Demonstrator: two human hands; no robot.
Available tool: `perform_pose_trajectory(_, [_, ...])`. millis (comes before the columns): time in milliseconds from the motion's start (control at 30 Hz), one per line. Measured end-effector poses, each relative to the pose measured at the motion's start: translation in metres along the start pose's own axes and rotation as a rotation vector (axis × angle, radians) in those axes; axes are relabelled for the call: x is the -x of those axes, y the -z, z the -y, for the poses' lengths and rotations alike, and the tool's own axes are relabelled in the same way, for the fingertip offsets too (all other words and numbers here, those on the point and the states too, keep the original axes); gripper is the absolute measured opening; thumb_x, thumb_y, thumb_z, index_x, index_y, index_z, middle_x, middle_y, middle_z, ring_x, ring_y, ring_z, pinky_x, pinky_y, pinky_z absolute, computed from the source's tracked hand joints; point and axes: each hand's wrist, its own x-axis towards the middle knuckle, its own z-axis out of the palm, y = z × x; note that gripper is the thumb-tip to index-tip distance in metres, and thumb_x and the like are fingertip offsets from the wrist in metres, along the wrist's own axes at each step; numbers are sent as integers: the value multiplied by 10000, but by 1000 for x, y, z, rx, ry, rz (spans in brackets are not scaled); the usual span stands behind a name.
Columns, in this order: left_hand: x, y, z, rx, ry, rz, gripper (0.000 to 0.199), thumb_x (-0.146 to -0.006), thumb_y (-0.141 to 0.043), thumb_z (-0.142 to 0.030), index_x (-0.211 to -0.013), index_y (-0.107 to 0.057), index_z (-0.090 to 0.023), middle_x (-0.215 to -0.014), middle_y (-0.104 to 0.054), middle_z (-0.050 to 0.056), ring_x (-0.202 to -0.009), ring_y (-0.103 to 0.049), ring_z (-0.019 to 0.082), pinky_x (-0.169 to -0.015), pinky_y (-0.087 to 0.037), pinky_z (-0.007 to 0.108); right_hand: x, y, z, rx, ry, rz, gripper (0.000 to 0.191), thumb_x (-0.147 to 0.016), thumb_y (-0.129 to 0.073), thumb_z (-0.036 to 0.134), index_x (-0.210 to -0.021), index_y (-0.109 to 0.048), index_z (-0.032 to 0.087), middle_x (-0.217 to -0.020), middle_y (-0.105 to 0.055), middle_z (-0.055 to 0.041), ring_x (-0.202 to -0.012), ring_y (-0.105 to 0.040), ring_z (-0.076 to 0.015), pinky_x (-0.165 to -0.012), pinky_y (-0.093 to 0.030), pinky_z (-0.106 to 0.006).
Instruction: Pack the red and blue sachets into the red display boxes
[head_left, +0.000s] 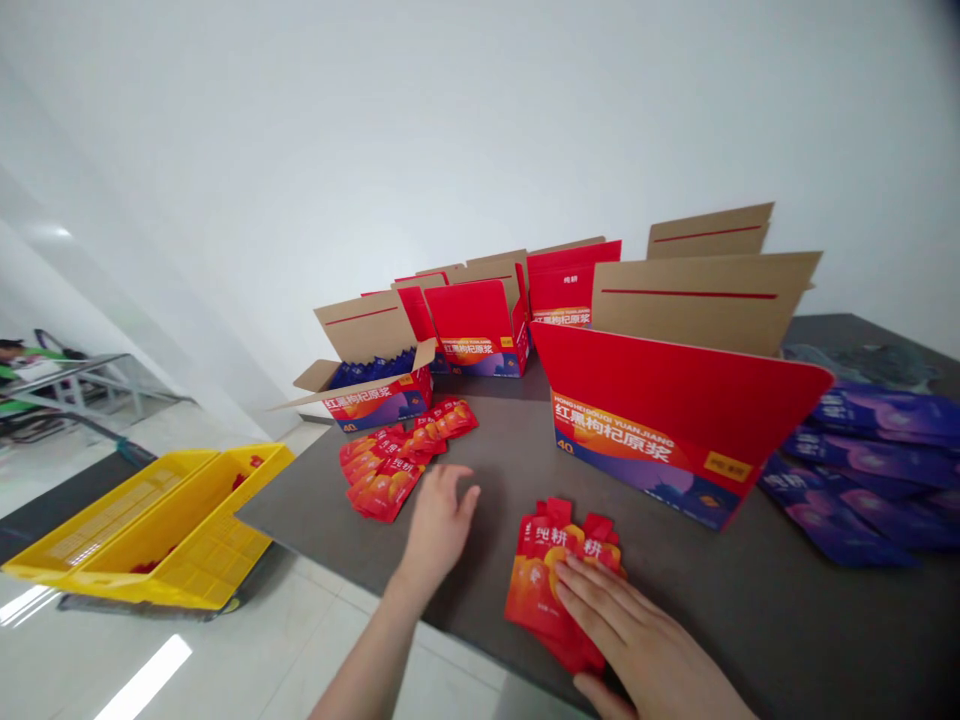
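Observation:
My right hand (626,625) lies over a small stack of red pouches (541,575) near the table's front edge, its fingers stretched flat across the top ones. A little to the left, my left hand (444,515) hovers above the dark table with fingers apart and nothing in them. Just beyond it lies a fanned group of red pouches (386,485), their fronts printed with orange fruit. An open red and purple carton (645,420) stands behind the stack, its flap raised and its inside hidden from me.
Another open carton (379,403) at the back left holds dark blue pouches (373,368). More open cartons (480,325) line the wall. Purple pouches (847,490) are piled at the right, by clear plastic (862,365). Yellow crates (180,575) stand left of the table (480,440).

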Motion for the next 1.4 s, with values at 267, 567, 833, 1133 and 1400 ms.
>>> perform_pose_trajectory(267, [-14, 6, 65, -360, 201, -51, 332, -854, -494, -211, -1139, -568, -58, -1082, -601, 201, -1077, -546, 355, -889, -443, 455, -1, 3, 3, -86, -35, 81, 599, -837, -565, 280, -1409, -445, 148, -1469, -369, -31, -1318, -432, -228, -1074, -409, -348])
perform_pose_trajectory(567, [-5, 18, 35, -383, 141, 25, 283, -894, -389, -139, -952, -659, -79, -918, -677, 147, -887, -661, 287, -743, -516, 359, 0, 5, -1, -82, -23, 35, 613, -820, -592, 260, -1404, -454, 132, -1467, -373, -45, -1307, -447, -241, -1077, -406, -343])
perform_pose_trajectory(833, [37, 53, -65, -212, -62, 129, 340, -905, -437, -103, -1184, -622, -163, -1350, -556, 107, -894, -697, 234, -682, -568, 311, -2, 1, -3, 25, -2, -34, 420, -839, -561, 190, -1256, -612, 164, -1300, -596, -84, -1137, -606, -256, -906, -556, -366])
perform_pose_trajectory(1133, [71, 31, -128, -22, -313, 312, 371, -904, -448, -263, -1136, -659, -65, -1300, -548, 229, -1141, -539, 386, -893, -485, 539, 7, -16, -10, -206, -56, -153, 527, -730, -521, 74, -1253, -583, 114, -1252, -618, -147, -1196, -560, -249, -997, -497, -356])
perform_pose_trajectory(1400, [58, 27, -83, 403, -302, 324, 340, -851, -503, -154, -1151, -645, -229, -1140, -570, 79, -1087, -516, 236, -986, -413, 388, 6, 14, -6, -480, -525, -120, 379, -898, -486, 250, -1276, -500, 224, -1239, -560, -96, -1060, -604, -200, -861, -548, -348])
